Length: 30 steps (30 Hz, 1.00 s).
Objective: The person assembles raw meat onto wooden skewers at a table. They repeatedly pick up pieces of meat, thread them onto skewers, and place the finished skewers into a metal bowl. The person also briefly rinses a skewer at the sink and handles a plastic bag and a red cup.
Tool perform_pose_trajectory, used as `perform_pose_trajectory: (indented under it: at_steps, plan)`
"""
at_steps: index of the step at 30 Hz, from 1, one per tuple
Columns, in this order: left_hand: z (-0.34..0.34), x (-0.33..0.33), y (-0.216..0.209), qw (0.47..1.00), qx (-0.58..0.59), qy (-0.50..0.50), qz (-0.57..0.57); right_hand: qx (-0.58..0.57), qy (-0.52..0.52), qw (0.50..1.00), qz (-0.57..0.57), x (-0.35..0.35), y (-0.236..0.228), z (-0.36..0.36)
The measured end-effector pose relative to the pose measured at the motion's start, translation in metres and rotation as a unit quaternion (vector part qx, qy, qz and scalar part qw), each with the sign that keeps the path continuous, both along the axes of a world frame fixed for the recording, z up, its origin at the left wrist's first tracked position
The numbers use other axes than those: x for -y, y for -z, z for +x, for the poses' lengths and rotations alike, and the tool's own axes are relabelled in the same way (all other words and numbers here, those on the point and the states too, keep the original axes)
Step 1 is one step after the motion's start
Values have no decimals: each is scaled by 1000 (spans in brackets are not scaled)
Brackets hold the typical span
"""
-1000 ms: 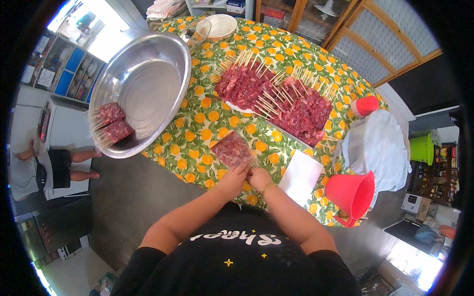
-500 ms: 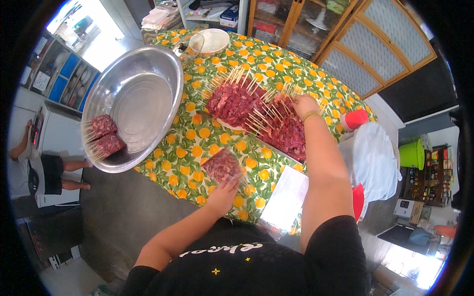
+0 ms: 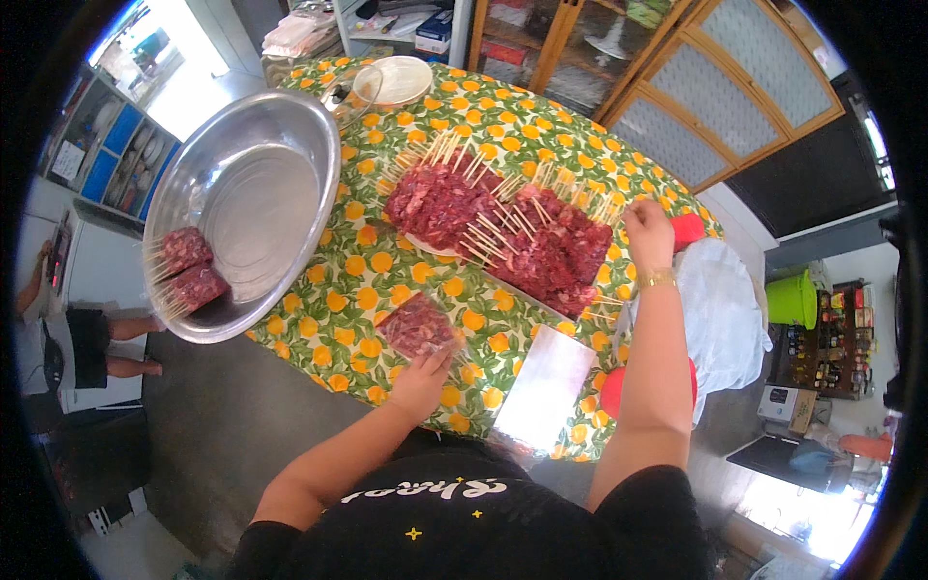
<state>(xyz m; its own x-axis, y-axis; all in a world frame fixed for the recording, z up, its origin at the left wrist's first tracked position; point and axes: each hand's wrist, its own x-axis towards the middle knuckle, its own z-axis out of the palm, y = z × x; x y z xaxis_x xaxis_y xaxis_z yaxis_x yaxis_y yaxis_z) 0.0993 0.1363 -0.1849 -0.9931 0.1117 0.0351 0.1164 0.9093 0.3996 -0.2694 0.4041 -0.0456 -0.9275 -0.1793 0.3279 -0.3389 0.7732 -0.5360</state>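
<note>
My left hand (image 3: 421, 385) grips the lower edge of a clear plastic bag of red meat (image 3: 419, 327) on the tablecloth. My right hand (image 3: 648, 230) is closed in a pinch, just right of the stick ends at the far right of a pile; what sits between its fingertips is too small to make out. Raw meat skewers (image 3: 561, 246) lie heaped on a tray, their thin sticks poking out at both ends. Beside them to the left, more meat skewers (image 3: 440, 203) fill a pale plate.
A large metal basin (image 3: 329, 159) at the left holds packed skewer bundles (image 3: 196, 288). A white plate (image 3: 404, 81) stands at the back. Near me lies a shiny pale sheet (image 3: 546, 387). Red containers (image 3: 688, 230) and a whitish cloth-like cover (image 3: 720, 324) sit at the right. Another person (image 3: 82, 348) stands far left.
My right hand has drawn back to the right from over the skewer pile. My left hand stays on the bag. The whole view has shifted slightly.
</note>
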Motion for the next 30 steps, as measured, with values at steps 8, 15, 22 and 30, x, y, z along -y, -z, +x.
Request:
perform_pose_trajectory:
  at_steps: [8, 15, 22, 30]
  plan:
    - [-2, 3, -6, 999, 52, 10, 0, 182, -1, 789, -587, -46, -43, 98]
    - [-4, 2, -10, 999, 25, 19, -9, 187, -69, 708, -677, -63, -52, 143]
    - [-6, 3, -11, 999, 23, 27, -1, 172, -78, 694, -694, -63, -42, 155]
    - [-3, 3, -11, 999, 25, 19, 17, 193, -57, 683, -702, -53, -45, 164]
